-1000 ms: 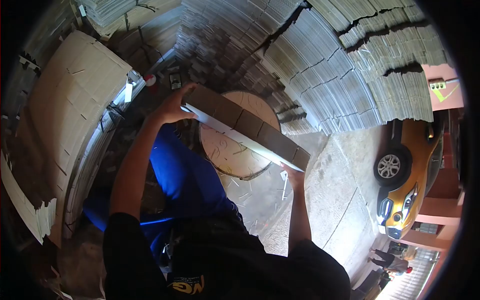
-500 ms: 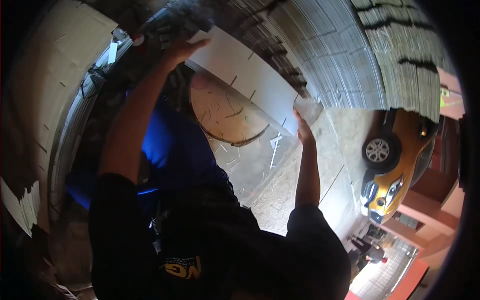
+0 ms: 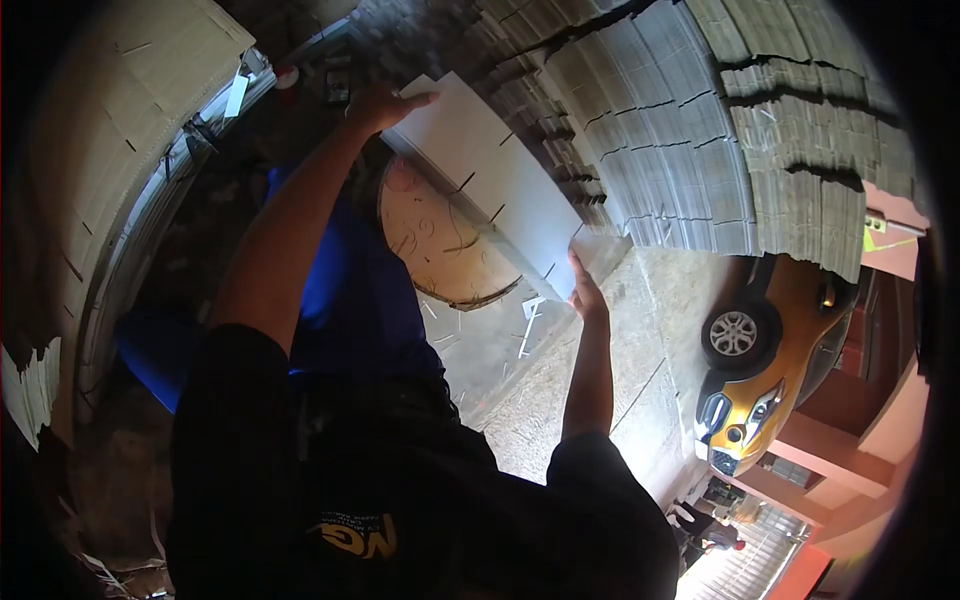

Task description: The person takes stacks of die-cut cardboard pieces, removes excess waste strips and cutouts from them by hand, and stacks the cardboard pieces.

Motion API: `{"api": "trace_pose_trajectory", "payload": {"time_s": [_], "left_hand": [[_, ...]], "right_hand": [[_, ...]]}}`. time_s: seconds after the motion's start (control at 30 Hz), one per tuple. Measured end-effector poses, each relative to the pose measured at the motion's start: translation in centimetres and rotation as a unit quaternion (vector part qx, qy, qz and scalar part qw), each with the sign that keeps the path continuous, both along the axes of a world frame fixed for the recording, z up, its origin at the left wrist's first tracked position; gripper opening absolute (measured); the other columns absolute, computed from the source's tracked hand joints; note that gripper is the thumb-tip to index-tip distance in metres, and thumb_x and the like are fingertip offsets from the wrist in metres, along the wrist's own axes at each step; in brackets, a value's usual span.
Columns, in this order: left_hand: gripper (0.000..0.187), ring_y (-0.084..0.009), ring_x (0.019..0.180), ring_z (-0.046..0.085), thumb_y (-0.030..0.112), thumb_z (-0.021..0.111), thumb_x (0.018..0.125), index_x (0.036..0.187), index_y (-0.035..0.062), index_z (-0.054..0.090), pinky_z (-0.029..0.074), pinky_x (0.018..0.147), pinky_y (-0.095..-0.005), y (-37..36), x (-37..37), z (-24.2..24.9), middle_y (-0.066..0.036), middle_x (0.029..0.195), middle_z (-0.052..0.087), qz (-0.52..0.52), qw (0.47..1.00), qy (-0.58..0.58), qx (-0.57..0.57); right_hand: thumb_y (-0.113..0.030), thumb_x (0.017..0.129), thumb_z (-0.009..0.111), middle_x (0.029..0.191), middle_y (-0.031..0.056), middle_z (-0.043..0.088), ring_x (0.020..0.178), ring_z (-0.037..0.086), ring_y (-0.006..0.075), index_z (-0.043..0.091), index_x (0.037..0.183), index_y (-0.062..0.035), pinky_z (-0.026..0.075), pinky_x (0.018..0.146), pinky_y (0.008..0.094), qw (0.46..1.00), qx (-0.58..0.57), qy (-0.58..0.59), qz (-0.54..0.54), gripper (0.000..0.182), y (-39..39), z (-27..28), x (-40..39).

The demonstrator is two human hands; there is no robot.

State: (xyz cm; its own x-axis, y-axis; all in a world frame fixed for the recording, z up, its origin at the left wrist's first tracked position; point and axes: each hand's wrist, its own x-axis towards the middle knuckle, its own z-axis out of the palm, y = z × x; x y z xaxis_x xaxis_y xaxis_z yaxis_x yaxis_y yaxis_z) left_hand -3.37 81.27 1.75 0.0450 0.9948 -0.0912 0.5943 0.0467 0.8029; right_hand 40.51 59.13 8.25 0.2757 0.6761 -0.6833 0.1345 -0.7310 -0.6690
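Note:
Between my two hands is a long, pale cardboard piece (image 3: pixel 490 165) with short dark slots along its long edges. My left hand (image 3: pixel 385 108) grips its far-left end, thumb laid along the corner. At the opposite end, my right hand (image 3: pixel 586 290) is closed on the lower right edge, with its thumb pointing up. The cardboard slants down to the right and partly covers a round wooden block (image 3: pixel 430 245). Thin curved scraps lie scattered across the block's top.
Tall stacks of flat cardboard (image 3: pixel 660 130) rise at the upper right, with more cardboard (image 3: pixel 130 110) at the left. A white strip (image 3: pixel 530 325) lies on the concrete floor (image 3: pixel 620 350). An orange car (image 3: pixel 765 370) stands at right; a person (image 3: pixel 705 525) is beyond it.
Both hands still hold the cardboard, which has shifted slightly down in view. My left hand sits a little further right, my right hand a little further left and lower. The camera view has turned slightly.

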Motion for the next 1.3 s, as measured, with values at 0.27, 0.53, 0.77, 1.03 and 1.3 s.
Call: {"api": "trace_pose_trajectory", "payload": {"time_s": [0.27,0.53,0.77,1.03,1.3], "left_hand": [[0.078,-0.0385,0.119,0.057,0.063,0.063,0.085,0.128,-0.0018,0.057,0.046,0.1,-0.0422,-6.0,-3.0,4.2,-0.022,0.129,0.06,0.034,0.998,-0.032,0.044],[0.039,-0.0183,0.105,0.063,0.038,0.063,0.096,0.119,0.0062,0.064,0.05,0.09,-0.0338,-31.7,-21.2,3.8,-0.006,0.117,0.067,0.277,0.888,-0.363,0.052],[0.042,-0.019,0.101,0.063,0.047,0.048,0.101,0.108,0.0092,0.064,0.052,0.082,-0.035,-52.1,-31.9,12.6,-0.006,0.103,0.065,0.667,0.638,-0.296,0.246],[0.069,-0.0242,0.111,0.057,0.058,0.046,0.098,0.134,-0.0005,0.052,0.044,0.097,-0.0371,-50.9,-44.1,23.0,-0.015,0.125,0.06,0.672,0.701,-0.056,0.233],[0.064,-0.0306,0.099,0.064,0.048,0.062,0.09,0.122,-0.0073,0.054,0.051,0.082,-0.0427,-48.0,-49.8,18.9,-0.021,0.106,0.065,0.676,0.687,-0.097,0.247]], "right_hand": [[-0.069,0.094,0.042,0.158,0.0024,0.031,0.144,0.029,0.0278,0.027,0.156,-0.0214,0.028,0.112,0.0592,0.994,-0.04,0.101,0.005,0.08,-0.8,-3.7,3.6],[-0.041,0.096,0.059,0.078,0.0083,0.067,0.072,0.064,0.0206,0.065,0.087,-0.0003,0.053,0.074,0.0444,0.776,0.299,-0.555,0.031,0.042,1.5,-3.9,4.3],[-0.02,0.094,0.067,0.104,0.0116,0.069,0.092,0.065,0.0203,0.064,0.111,0.0023,0.053,0.081,0.0357,0.815,0.486,-0.111,0.295,0.028,8.5,4.7,-39.6],[-0.053,0.095,0.056,0.142,0.0172,0.05,0.135,0.043,0.0265,0.045,0.141,-0.0019,0.038,0.107,0.0416,0.736,0.16,0.324,0.572,0.069,-4.6,16.5,-78.6],[-0.04,0.089,0.065,0.143,0.0278,0.047,0.134,0.046,0.0341,0.046,0.138,0.0055,0.036,0.111,0.0418,0.76,0.219,0.251,0.558,0.07,-10.9,14.1,-86.5]]}}
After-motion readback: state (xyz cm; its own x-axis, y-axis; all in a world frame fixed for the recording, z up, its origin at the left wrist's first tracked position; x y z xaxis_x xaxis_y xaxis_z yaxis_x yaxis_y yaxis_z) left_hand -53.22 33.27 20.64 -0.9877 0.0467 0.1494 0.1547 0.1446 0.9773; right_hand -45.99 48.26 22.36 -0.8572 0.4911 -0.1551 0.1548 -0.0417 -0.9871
